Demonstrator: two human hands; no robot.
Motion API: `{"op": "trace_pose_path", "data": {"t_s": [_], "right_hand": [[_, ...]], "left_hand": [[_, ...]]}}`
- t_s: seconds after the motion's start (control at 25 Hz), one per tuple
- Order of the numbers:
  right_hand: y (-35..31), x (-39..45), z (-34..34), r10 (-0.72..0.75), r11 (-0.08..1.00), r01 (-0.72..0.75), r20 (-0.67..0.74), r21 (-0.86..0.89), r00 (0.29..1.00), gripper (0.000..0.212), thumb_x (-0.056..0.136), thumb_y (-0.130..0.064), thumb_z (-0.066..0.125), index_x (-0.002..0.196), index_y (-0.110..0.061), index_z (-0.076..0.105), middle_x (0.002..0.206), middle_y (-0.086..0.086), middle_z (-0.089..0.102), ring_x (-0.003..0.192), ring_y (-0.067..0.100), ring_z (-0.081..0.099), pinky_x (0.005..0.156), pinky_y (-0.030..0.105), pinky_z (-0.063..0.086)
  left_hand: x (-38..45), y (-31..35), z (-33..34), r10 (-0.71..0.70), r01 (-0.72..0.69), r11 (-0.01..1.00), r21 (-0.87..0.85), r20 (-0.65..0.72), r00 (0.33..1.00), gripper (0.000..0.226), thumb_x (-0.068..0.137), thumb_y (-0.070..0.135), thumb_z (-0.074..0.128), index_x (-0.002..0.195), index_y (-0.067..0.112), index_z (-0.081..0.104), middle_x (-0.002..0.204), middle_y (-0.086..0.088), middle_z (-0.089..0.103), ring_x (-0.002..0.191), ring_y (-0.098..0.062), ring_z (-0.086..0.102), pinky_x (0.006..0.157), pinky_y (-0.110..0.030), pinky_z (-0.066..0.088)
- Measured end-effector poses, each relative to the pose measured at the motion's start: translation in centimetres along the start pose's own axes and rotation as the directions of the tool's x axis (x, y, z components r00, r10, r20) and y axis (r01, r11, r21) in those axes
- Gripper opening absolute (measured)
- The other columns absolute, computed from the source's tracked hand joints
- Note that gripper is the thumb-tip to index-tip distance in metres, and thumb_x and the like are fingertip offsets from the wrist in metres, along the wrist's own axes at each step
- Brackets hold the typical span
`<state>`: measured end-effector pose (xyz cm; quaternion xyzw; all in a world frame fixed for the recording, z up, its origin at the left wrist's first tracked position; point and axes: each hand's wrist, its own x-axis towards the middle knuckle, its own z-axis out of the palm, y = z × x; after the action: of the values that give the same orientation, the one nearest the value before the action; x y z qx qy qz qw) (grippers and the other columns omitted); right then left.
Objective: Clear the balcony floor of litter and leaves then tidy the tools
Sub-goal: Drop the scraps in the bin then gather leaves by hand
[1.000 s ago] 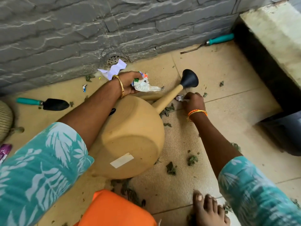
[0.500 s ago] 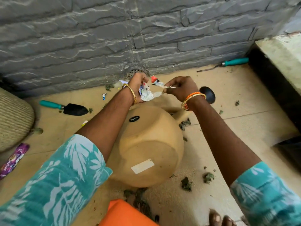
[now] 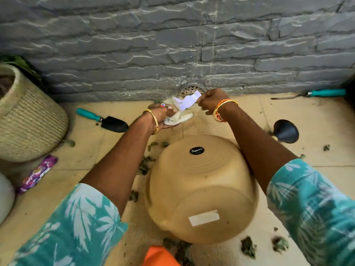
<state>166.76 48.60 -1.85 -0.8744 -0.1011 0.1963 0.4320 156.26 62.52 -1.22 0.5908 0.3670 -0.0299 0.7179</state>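
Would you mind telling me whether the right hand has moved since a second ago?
Yes. The right hand has left the floor beside the watering can's spout and now grips white paper just in front of the wall drain.

Both arms wear short sleeves of teal fabric printed with pale leaf and frond motifs: left sleeve [image 3: 73, 223] at 7 o'clock, right sleeve [image 3: 315, 204] at 4 o'clock. Forearms are bare below the sleeves. The left hand [image 3: 163, 117] carries a thin gold bangle [image 3: 154, 120] at the wrist. The right hand [image 3: 211, 99] carries orange and gold bangles [image 3: 221, 110], stacked at the wrist
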Motion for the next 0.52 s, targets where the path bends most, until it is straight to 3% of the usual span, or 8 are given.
{"op": "trace_pose_path", "data": {"t_s": [0.04,0.12,0.2,0.28,0.36,0.44,0.52], "right_hand": [[0.1,1.0,0.2,-0.057,0.989,0.059,0.023,-0.134,0.998,0.021,0.086,-0.011,0.057,0.101,0.0,0.066,0.106,0.019,0.066,0.09,0.03,0.063,0.079,0.037,0.054],[-0.1,2.3,0.7,-0.16,0.893,0.241,0.233,-0.38,0.959,0.034,0.084,-0.008,0.061,0.119,-0.011,0.061,0.126,0.015,0.056,0.11,0.028,0.055,0.084,0.028,0.045],[-0.2,3.5,1.6,-0.161,0.688,0.428,0.451,-0.586,0.878,0.047,0.083,-0.01,0.064,0.127,-0.025,0.055,0.141,0.013,0.039,0.131,0.028,0.037,0.098,0.027,0.034],[-0.6,4.7,3.2,-0.071,0.516,0.507,0.555,-0.691,0.829,0.053,0.084,-0.017,0.064,0.132,-0.035,0.05,0.153,0.014,0.019,0.142,0.026,0.018,0.11,0.034,0.022],[-1.5,5.7,4.8,-0.002,0.482,0.512,0.583,-0.711,0.813,0.058,0.085,-0.021,0.062,0.136,-0.041,0.042,0.156,0.013,0.008,0.144,0.024,0.009,0.114,0.04,0.02],[-2.2,6.6,5.7,0.008,0.488,0.511,0.59,-0.707,0.808,0.064,0.085,-0.023,0.062,0.142,-0.035,0.034,0.156,0.011,0.011,0.143,0.027,0.017,0.112,0.04,0.026],[-2.3,6.9,6.0,-0.007,0.488,0.521,0.594,-0.7,0.805,0.064,0.082,-0.025,0.063,0.141,-0.018,0.038,0.147,0.011,0.033,0.134,0.031,0.033,0.103,0.037,0.035]], "left_hand": [[0.2,-0.1,-1.5,0.01,-0.01,1.0,-0.013,-0.056,0.998,0.03,0.09,-0.012,0.049,0.074,0.013,0.049,0.068,-0.002,0.061,0.064,-0.015,0.061,0.044,-0.031,0.055],[0.7,-0.3,-4.5,0.028,-0.032,0.999,-0.018,-0.202,0.979,0.035,0.086,-0.019,0.045,0.077,0.014,0.05,0.078,-0.008,0.057,0.065,-0.019,0.058,0.044,-0.032,0.055],[1.6,-0.5,-7.3,0.048,-0.064,0.997,-0.037,-0.341,0.939,0.039,0.088,-0.019,0.038,0.08,0.016,0.053,0.074,-0.01,0.059,0.051,-0.016,0.058,0.037,-0.023,0.049],[2.6,-1.1,-9.4,0.027,-0.037,0.999,-0.018,-0.38,0.924,0.033,0.093,-0.01,0.037,0.092,0.015,0.06,0.08,-0.015,0.069,0.039,-0.011,0.055,0.043,-0.019,0.046],[3.0,-1.7,-10.7,-0.015,0.032,0.999,0.042,-0.363,0.932,0.019,0.097,0.007,0.042,0.095,0.016,0.058,0.097,-0.015,0.063,0.051,-0.01,0.051,0.054,-0.018,0.041],[3.1,-2.1,-11.1,-0.078,0.105,0.993,0.047,-0.394,0.916,0.021,0.098,0.02,0.044,0.077,0.017,0.047,0.08,-0.006,0.049,0.056,-0.012,0.042,0.049,-0.018,0.038],[3.0,-2.3,-11.0,-0.173,0.125,0.982,-0.144,-0.399,0.901,0.029,0.097,0.019,0.042,0.069,0.016,0.036,0.064,-0.002,0.034,0.047,-0.011,0.034,0.036,-0.01,0.029]]}}
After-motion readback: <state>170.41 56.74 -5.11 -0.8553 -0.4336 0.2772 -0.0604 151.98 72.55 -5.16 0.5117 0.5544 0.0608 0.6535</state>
